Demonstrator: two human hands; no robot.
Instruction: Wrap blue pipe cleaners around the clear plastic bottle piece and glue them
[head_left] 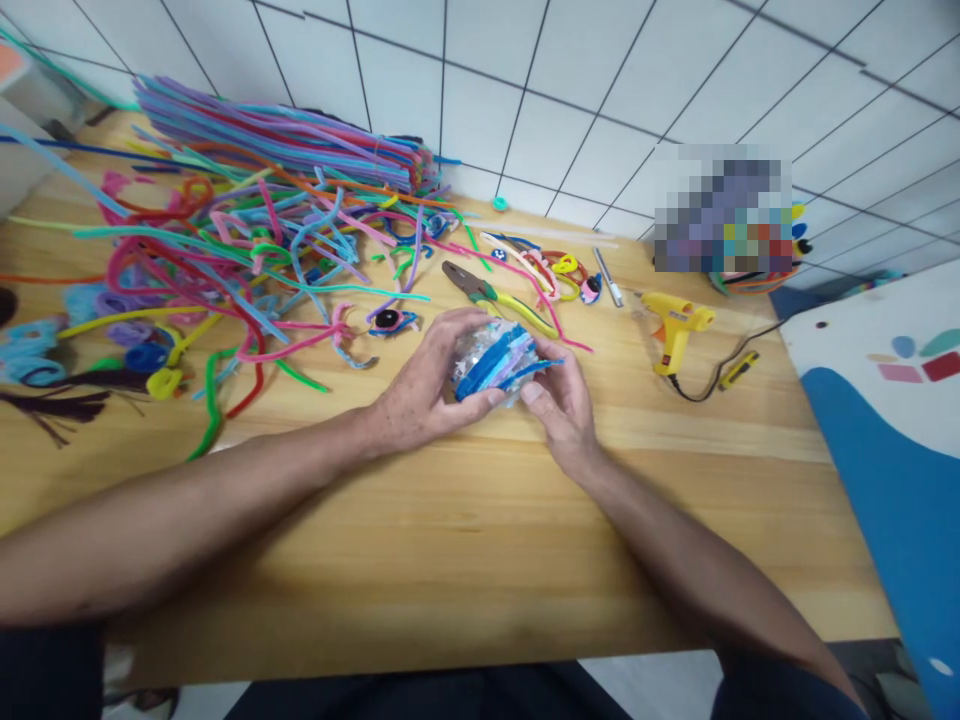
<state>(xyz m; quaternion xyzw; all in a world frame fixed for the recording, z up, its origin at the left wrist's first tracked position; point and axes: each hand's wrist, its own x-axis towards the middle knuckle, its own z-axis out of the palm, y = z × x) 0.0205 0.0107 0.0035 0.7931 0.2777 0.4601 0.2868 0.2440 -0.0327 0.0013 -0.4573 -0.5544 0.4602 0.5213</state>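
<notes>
Between both hands, above the middle of the table, is a crumpled clear plastic bundle with blue and lilac pipe-cleaner strips (497, 362) across it; its exact kind is not plain. My left hand (429, 385) wraps its left side, thumb along the front edge. On the other side my right hand (564, 405) grips it with thumb and curled fingers. Just beyond the hands lie pliers (499, 298) with green and yellow handles. A small pipe-cleaner piece with a black oval (387, 320) rests left of them.
Tangled pipe cleaners (247, 250) cover the left, with a thick bundle (292, 135) along the tiled wall. To the right are a yellow glue gun (675, 325) with its cord, a yellow cutter knife (740, 371) and a slim pen-like tool (608, 277). A blue-and-white panel (862, 420) borders the right edge.
</notes>
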